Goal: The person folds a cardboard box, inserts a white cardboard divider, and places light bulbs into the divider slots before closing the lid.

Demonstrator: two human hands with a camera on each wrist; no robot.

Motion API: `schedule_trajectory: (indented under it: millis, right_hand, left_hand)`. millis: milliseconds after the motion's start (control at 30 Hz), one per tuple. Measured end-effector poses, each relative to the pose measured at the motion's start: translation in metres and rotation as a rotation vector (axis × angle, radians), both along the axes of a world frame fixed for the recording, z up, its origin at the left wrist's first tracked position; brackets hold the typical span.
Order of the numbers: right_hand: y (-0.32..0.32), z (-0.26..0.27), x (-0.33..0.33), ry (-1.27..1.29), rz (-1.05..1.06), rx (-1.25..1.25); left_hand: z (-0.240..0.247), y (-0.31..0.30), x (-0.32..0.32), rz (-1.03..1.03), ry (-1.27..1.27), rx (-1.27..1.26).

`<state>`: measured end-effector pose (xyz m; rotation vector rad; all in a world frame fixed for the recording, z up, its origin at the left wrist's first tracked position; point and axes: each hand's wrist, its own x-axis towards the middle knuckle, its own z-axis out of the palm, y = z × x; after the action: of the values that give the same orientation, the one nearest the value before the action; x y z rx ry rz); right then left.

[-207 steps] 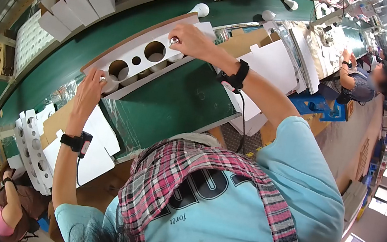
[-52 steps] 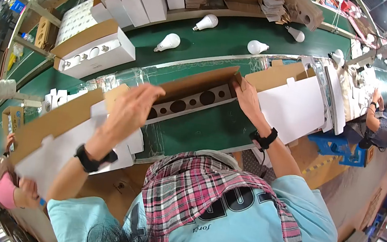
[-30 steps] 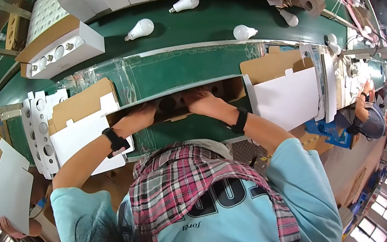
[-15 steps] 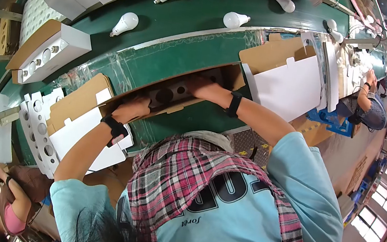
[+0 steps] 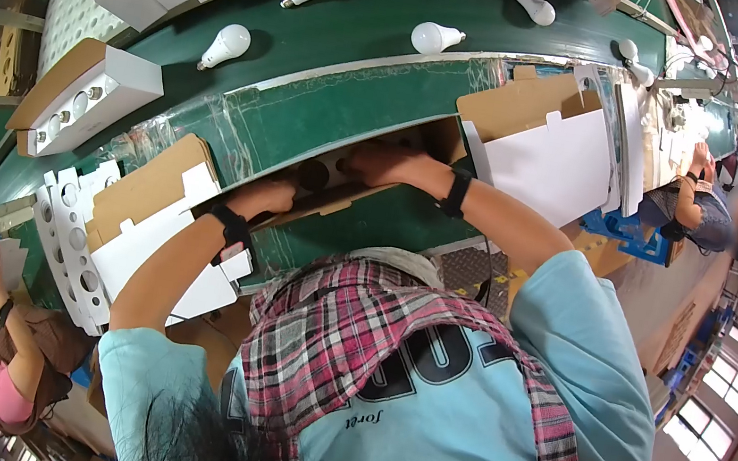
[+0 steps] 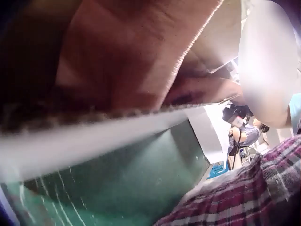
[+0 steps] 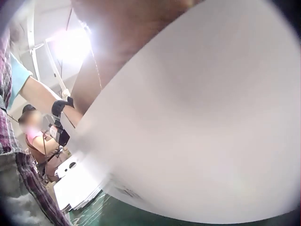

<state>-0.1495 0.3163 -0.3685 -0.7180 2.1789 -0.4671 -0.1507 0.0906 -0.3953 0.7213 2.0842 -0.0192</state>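
Note:
A long open carton [image 5: 443, 139], brown inside, lies across the green bench in front of me. In it is an insert [image 5: 333, 166] with round holes, mostly in shadow. My left hand [image 5: 265, 198] reaches into the carton's left part, its fingertips hidden inside. Right of the middle, my right hand [image 5: 385, 165] reaches down over the insert, its fingers dark and partly hidden. In the left wrist view the left hand [image 6: 122, 52] is close behind the carton's near edge. The carton's white outer wall [image 7: 197, 117] covers much of the right wrist view.
Several light bulbs [image 5: 226, 47] lie on the green belt behind. A carton of bulbs [image 5: 130, 78] stands at the back left. Flat white-and-brown cartons [image 5: 543, 152] lie at the right, more cartons [image 5: 162, 243] and holed inserts [image 5: 68, 233] at the left. Other people sit at both sides.
Earlier my hands were at a bulb-filled insert; that carton then stood at the back left. Both hands have since moved into another carton. Over the last half second they shifted only slightly.

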Motion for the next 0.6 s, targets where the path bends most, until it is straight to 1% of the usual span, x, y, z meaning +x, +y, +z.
schedule_trajectory:
  millis: [67,100,200,267,333,367,400,433,467,533,600]
  right_hand:
    - [-0.004,-0.028,-0.009,-0.024,0.057,0.002]
    - [-0.006,-0.045,-0.011,-0.032,0.089,0.002]
    - [-0.007,-0.069,-0.005,0.035,0.067,0.024]
    - [-0.007,-0.046,-0.004,-0.009,0.009,0.036]
    - [-0.004,-0.021,0.0,-0.048,-0.077,0.012]
    - [0.0,-0.025,0.003,-0.012,-0.071,-0.041]
    - [0.006,-0.033,0.006,0.026,-0.066,-0.093]
    - [0.012,-0.036,0.008,0.065,-0.058,-0.146]
    - [0.016,-0.032,0.013,0.126,-0.103,-0.174]
    - [0.019,-0.014,0.024,0.26,-0.197,-0.232]
    - [0.016,0.015,0.025,0.264,-0.178,-0.134]
  left_hand:
    - [-0.007,0.0,-0.001,-0.014,0.023,0.017]
    - [-0.011,0.0,-0.003,0.002,-0.015,0.03]
    - [0.04,0.001,0.0,-0.077,-0.068,-0.038]
    - [0.087,-0.028,0.009,-0.022,-0.092,0.506]
    - [0.181,-0.035,-0.017,0.213,-0.602,0.579]
    - [0.203,-0.051,-0.029,0.381,-0.735,0.773]
    - [0.211,-0.077,-0.04,0.553,-0.862,0.969]
    - [0.201,-0.099,-0.053,0.68,-0.621,1.075]
    - [0.186,-0.116,-0.071,0.799,-0.372,1.167]
    - [0.142,-0.129,-0.112,0.933,0.074,1.141]
    - [0.044,-0.17,-0.154,0.877,0.414,0.788]
